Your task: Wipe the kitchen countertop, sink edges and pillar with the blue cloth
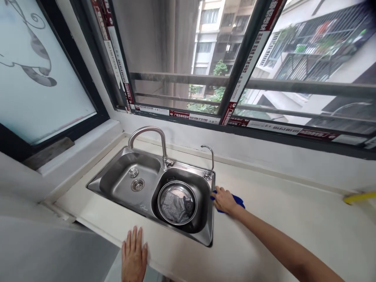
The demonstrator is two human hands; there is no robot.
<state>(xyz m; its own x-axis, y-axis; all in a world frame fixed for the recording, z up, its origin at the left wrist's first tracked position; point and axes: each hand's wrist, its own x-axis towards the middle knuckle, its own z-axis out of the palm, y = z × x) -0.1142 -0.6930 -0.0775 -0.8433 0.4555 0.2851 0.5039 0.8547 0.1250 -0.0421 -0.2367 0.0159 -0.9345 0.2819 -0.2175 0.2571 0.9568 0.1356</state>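
My right hand (225,200) presses a blue cloth (238,201) onto the countertop (282,211), right beside the sink's right rim. Its fingers are bent over the cloth, and their tips are at the metal edge. My left hand (134,254) lies flat on the counter's front edge with fingers stretched out, holding nothing. Between and beyond the hands sits a stainless steel double sink (154,207). In its right basin rests a round metal strainer (178,192) with a crumpled grey cloth-like thing (176,207) inside.
A tall curved faucet (163,143) rises behind the sink's middle, and a thin spout (212,156) stands at its back right corner. A window frame (182,113) runs behind the counter. A yellow pipe (360,197) juts in at the right. A frosted panel (44,74) stands left.
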